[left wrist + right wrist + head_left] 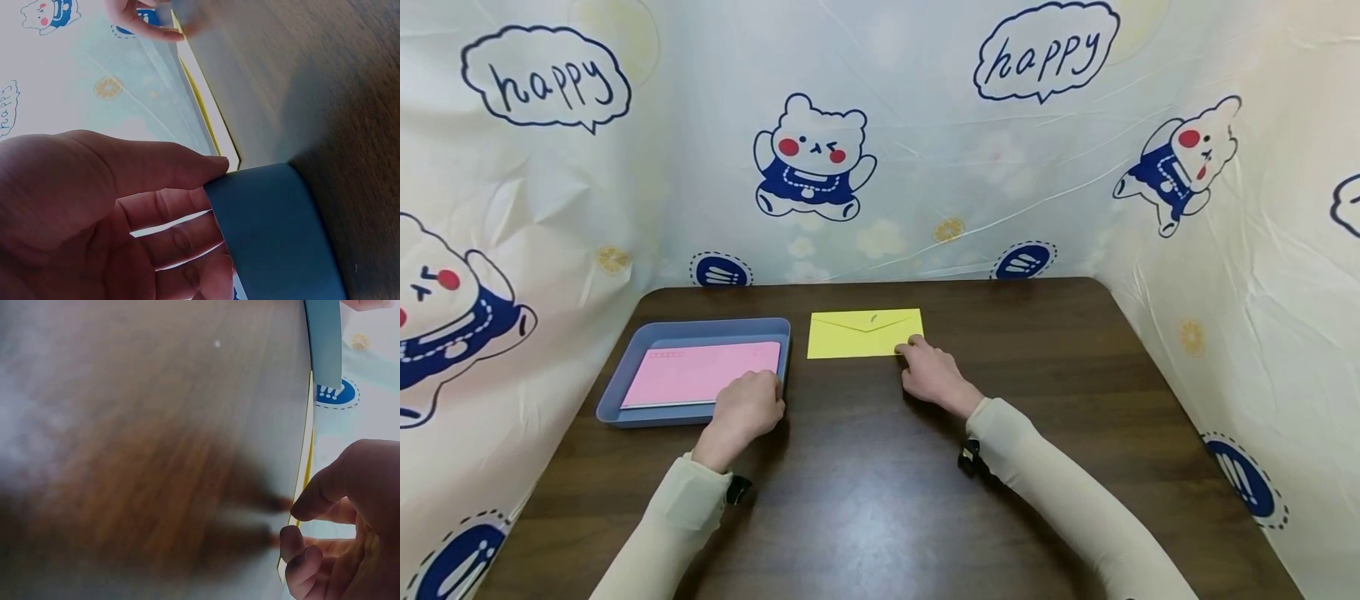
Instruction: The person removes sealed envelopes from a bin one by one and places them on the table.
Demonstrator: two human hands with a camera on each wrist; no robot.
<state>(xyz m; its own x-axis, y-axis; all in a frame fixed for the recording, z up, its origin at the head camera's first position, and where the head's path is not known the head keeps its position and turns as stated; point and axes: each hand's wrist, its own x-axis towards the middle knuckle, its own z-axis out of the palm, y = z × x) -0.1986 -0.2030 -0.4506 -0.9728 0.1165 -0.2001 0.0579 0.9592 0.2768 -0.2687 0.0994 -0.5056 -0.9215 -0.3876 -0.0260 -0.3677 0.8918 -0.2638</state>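
At the left of the table stands a blue-grey tray [617, 379] with a pink envelope [700, 375] lying in it, printed with a row of small boxes. My left hand [748, 408] grips the tray's right side near its front corner. In the left wrist view the thumb [181, 164] lies at the tray's rim [269, 219], the other fingers curled behind it. Right of the tray a yellow envelope [853, 337] lies flap side up. My right hand [932, 375] pinches its near right corner; the right wrist view shows thumb and fingertips at the envelope's edge [306, 444].
The dark wooden table [865, 483] carries the tray and yellow envelope toward its back edge. A patterned curtain [925, 150] with cartoon bears surrounds the back and sides. A dark strap device [970, 458] sits on the right wrist.
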